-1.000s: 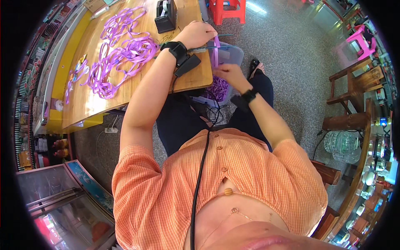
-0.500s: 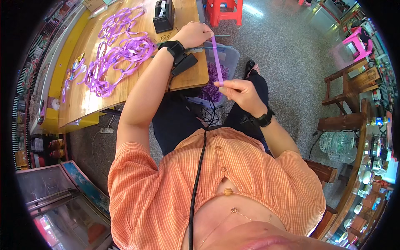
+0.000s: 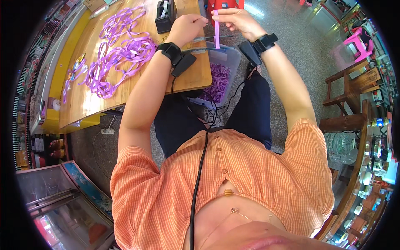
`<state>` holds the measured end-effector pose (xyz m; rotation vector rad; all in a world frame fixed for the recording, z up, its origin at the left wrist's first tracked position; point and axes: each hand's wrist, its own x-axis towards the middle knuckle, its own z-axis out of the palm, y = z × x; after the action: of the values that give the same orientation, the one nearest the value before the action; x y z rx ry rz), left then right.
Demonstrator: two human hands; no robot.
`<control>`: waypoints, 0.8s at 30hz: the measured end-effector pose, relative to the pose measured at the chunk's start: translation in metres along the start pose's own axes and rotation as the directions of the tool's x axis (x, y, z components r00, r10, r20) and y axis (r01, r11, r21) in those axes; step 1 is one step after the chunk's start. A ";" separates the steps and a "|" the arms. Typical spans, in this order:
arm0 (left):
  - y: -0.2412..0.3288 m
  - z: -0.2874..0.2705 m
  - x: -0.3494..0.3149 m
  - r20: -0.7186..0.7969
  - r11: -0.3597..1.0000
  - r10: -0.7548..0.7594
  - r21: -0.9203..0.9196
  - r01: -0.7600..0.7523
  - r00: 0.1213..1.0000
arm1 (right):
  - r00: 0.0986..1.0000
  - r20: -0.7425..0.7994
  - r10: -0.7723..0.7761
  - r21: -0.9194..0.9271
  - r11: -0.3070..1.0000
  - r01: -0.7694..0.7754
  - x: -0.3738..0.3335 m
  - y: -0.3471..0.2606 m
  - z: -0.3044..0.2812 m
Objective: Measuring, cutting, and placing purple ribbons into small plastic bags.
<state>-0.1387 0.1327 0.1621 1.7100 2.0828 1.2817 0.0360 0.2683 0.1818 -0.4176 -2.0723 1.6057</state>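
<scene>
My right hand pinches the upper end of a short purple ribbon strip between thumb and fingers. The strip's lower end reaches a thin dark rod jutting out past the table edge; whether it wraps round the rod I cannot tell. Just left of the strip, my left hand is closed, thumb against fingers, above the table's right corner. Anything inside that pinch is too small to make out. Below, a clear plastic bin holds a heap of purple ribbon pieces.
Loops of purple ribbon spread over the wooden table. A black tape dispenser stands by my left hand. Beyond the table is a red stool. Black cables hang between my knees.
My right hand has risen from near my knee to the level of my left hand and now holds the strip's upper end. The left hand has shifted slightly left, off the strip.
</scene>
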 end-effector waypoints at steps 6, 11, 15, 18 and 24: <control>-0.003 -0.009 -0.002 -0.058 0.998 0.027 0.067 -0.023 0.998 | 0.984 -0.055 0.169 -0.013 0.985 -0.170 0.017 0.030 0.014; -0.005 -0.007 -0.002 -0.057 0.996 0.078 0.055 -0.075 0.995 | 0.987 -0.072 0.143 -0.023 0.989 -0.145 0.024 0.048 0.017; 0.010 0.002 -0.007 0.037 0.991 0.103 0.080 -0.105 0.994 | 0.980 -0.018 0.200 -0.038 0.979 -0.200 0.023 0.056 0.012; 0.001 0.001 -0.006 0.217 0.938 0.205 0.235 -0.255 0.954 | 0.951 -0.028 0.308 0.045 0.951 -0.307 0.018 0.057 0.023; -0.019 0.016 -0.002 0.367 0.861 0.187 0.386 -0.332 0.911 | 0.847 0.173 0.502 0.223 0.818 -0.530 -0.002 0.077 0.013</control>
<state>-0.1420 0.1388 0.1387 2.2778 2.0996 0.5316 0.0268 0.2768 0.1043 -0.8758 -1.8724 2.2304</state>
